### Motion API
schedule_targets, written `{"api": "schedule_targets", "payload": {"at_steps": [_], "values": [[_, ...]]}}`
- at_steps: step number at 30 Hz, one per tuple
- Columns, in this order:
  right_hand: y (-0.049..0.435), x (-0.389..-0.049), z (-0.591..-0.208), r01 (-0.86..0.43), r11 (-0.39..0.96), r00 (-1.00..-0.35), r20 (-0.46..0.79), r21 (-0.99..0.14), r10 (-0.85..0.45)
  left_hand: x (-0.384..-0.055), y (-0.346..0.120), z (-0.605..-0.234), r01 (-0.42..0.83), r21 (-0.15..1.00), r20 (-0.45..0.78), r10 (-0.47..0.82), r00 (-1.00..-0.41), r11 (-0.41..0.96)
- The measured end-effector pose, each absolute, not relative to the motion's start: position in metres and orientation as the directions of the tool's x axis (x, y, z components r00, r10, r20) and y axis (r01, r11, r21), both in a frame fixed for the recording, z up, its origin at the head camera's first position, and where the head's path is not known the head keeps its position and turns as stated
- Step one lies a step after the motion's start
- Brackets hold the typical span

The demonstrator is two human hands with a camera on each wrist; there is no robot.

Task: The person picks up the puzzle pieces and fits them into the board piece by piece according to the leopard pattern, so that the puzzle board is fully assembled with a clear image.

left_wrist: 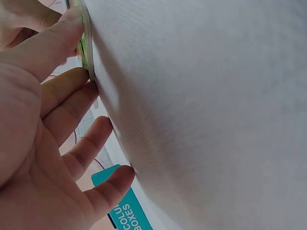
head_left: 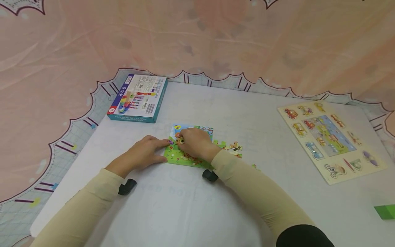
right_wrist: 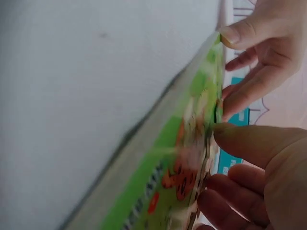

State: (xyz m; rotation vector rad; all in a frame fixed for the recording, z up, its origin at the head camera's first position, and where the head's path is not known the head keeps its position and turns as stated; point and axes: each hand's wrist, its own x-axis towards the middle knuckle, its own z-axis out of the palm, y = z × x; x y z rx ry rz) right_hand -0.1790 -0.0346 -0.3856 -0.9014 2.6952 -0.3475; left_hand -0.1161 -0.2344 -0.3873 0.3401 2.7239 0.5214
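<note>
Puzzle board (head_left: pixel 176 159) may skew if right hand (head_left: pixel 197 143), fingers curled over it, grip unclear, presses off-centre; left hand (head_left: pixel 142 153), fingers spread, only touches its left edge.

A green-and-blue cartoon jigsaw puzzle (head_left: pixel 175 157) lies flat on the white surface (head_left: pixel 172 209), loose puzzle pieces (head_left: pixel 235 147) near its right edge.

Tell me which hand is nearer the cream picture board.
Right. The right hand is over the green puzzle, left of the cream picture board; the left hand is farther from the board, touching the puzzle's left edge.
</note>
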Motion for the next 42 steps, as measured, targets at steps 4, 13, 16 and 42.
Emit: {"api": "schedule_targets", "payload": {"at_steps": [4,13,16,42], "values": [[-0.0307,-0.1805,-0.3875,-0.542,0.758,-0.754,-0.189,-0.362,-0.629,-0.1162,-0.2345,-0.3875,0.169,0.39,-0.29,0.295,-0.91,0.905],[-0.0268,-0.1813,-0.3911,-0.562,0.722,-0.731,-0.164,-0.404,-0.662,-0.1162,-0.2351,-0.3882,0.171,0.386,-0.292,0.296,-0.909,0.906],[-0.0266,-0.1811,-0.3916,-0.571,0.719,-0.727,-0.162,-0.397,-0.667,-0.1162,-0.2348,-0.3881,0.17,0.385,-0.295,0.296,-0.909,0.907],[-0.0282,-0.1817,-0.392,-0.577,0.735,-0.735,-0.165,-0.356,-0.657,-0.1165,-0.2342,-0.3869,0.168,0.377,-0.296,0.291,-0.91,0.911]]}}
